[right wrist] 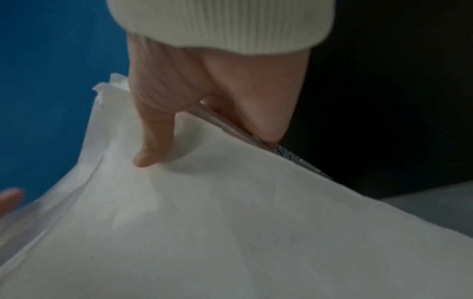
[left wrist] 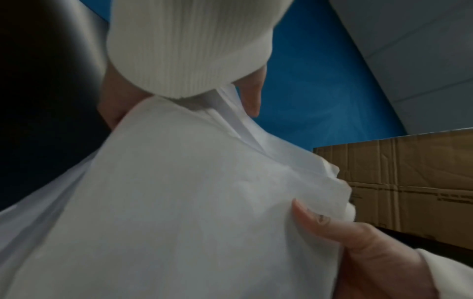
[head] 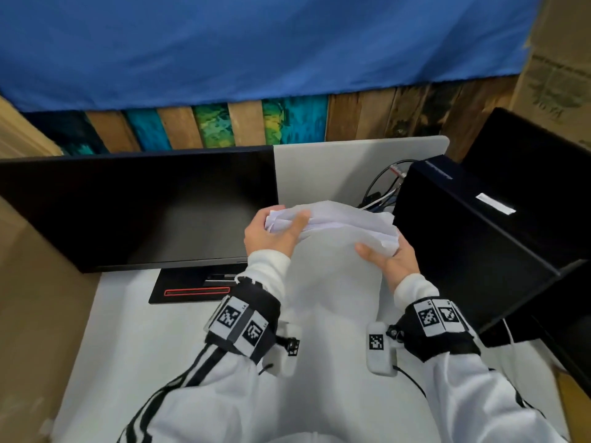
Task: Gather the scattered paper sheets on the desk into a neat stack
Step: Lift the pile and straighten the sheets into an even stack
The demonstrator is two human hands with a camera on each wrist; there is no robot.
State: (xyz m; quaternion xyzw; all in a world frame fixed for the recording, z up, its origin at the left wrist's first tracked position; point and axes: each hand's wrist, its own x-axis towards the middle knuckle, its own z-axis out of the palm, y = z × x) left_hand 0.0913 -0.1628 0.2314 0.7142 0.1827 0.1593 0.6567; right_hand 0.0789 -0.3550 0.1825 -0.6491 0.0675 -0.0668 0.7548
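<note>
A bundle of white paper sheets (head: pixel 339 266) hangs upright above the white desk (head: pixel 134 330), its edges uneven at the top. My left hand (head: pixel 287 215) pinches the bundle's upper left corner, thumb in front and fingers behind. The upper right corner is gripped by my right hand (head: pixel 380 254), thumb pressed on the front sheet. In the left wrist view the paper sheets (left wrist: pixel 179 202) fill the frame, with my left hand (left wrist: pixel 181 109) at the top and my right hand's thumb lower right. The right wrist view shows my right hand (right wrist: pixel 204 149) clamping the paper sheets (right wrist: pixel 230 222).
A dark monitor (head: pixel 144 206) stands at the back left on its base (head: pixel 192 289). A black computer case (head: pixel 463 235) sits close on the right, with cables (head: pixel 383 183) behind the paper. A grey divider (head: pixel 335 167) backs the desk. Cardboard (head: pixel 32 282) borders the left.
</note>
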